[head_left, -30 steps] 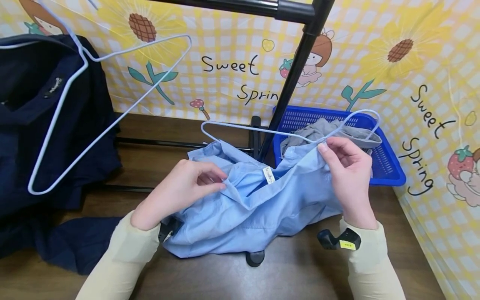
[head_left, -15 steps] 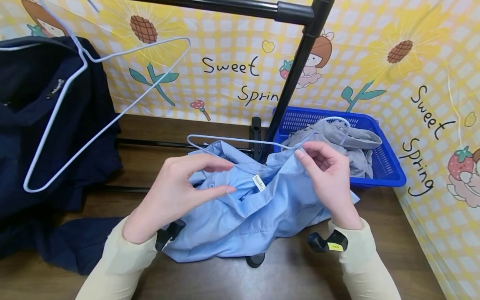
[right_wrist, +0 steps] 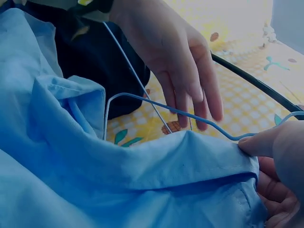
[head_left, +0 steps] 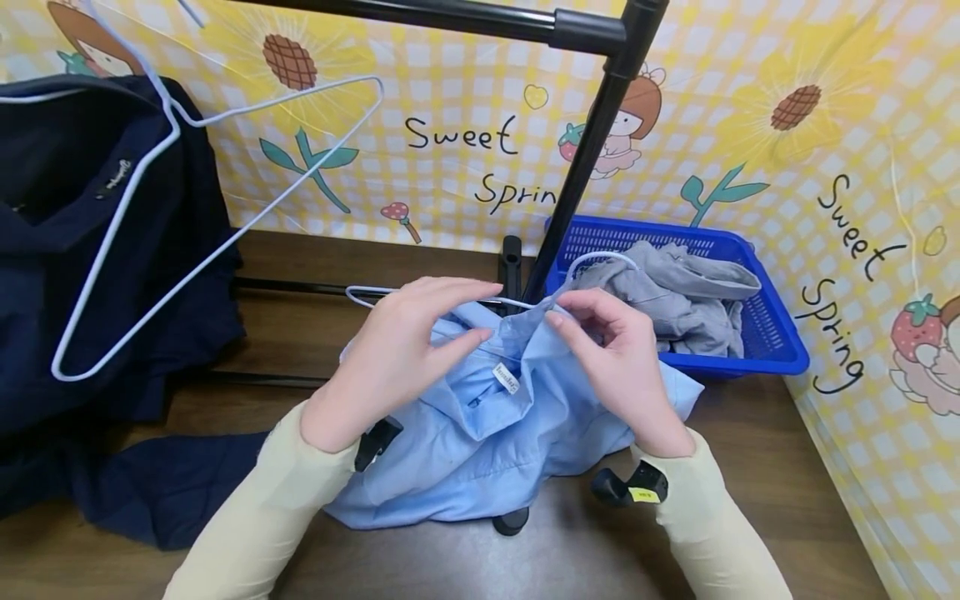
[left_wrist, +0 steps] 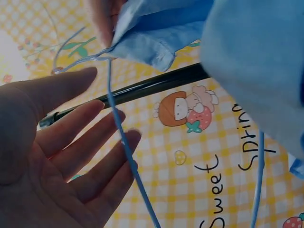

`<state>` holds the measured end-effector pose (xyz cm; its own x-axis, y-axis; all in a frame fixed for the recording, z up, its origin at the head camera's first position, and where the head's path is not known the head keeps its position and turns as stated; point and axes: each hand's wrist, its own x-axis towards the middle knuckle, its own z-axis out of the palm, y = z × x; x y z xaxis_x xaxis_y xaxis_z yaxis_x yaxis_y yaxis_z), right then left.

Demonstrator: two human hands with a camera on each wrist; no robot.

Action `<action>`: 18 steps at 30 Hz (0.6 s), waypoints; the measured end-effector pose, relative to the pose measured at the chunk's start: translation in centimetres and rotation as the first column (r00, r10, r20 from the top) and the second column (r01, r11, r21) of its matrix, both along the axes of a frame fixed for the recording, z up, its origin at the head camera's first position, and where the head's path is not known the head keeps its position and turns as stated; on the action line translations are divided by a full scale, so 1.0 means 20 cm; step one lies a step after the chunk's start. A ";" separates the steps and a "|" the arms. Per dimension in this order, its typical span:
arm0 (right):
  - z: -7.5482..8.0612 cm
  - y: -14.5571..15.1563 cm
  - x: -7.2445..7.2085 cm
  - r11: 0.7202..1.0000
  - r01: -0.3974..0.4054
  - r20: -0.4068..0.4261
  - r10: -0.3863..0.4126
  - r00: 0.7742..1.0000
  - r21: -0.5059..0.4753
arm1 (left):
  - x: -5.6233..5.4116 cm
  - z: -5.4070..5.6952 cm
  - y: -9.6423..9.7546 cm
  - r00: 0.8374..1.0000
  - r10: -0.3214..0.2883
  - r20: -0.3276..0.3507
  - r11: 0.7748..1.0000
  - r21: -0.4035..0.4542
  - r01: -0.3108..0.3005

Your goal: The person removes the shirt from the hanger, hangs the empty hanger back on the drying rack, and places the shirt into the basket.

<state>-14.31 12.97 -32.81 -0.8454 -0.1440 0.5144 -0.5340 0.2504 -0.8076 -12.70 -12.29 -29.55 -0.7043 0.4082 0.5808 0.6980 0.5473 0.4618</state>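
A light blue shirt (head_left: 480, 483) with a white label (head_left: 506, 378) inside its neck hangs bunched above the floor. A pale wire hanger (head_left: 600, 255) sits partly inside it, hook towards the right. My right hand (head_left: 622, 350) pinches the shirt's edge together with the hanger near the hook; the right wrist view shows the thumb (right_wrist: 259, 144) against wire and cloth. My left hand (head_left: 397, 350) is over the shirt's left side, thumb and fingers spread apart. In the left wrist view its fingers (left_wrist: 102, 171) lie beside the hanger wire (left_wrist: 110, 95), gripping nothing.
Another pale hanger (head_left: 116, 218) hangs at the left beside dark navy clothing (head_left: 191, 250). The black rack's post (head_left: 581, 167) slants down behind the shirt. Grey clothes (head_left: 675, 283) lie in a blue basket (head_left: 783, 354) at the right, by a patterned cloth wall.
My right hand has brought the hanger and shirt edge leftwards. The left hand has let go of the shirt edge, spread its fingers and moved up and right towards the hanger.
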 end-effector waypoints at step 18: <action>0.00 -0.01 0.01 0.992 -0.056 0.012 0.055 0.998 0.116 | -0.04 -0.04 0.03 1.000 0.020 0.019 0.999 0.047 -0.021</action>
<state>-14.15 12.81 -32.90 -0.8388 -0.2494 0.4839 -0.5427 0.3130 -0.7794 -13.45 -11.64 -30.39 -0.7231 0.3660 0.5858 0.6779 0.5389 0.5001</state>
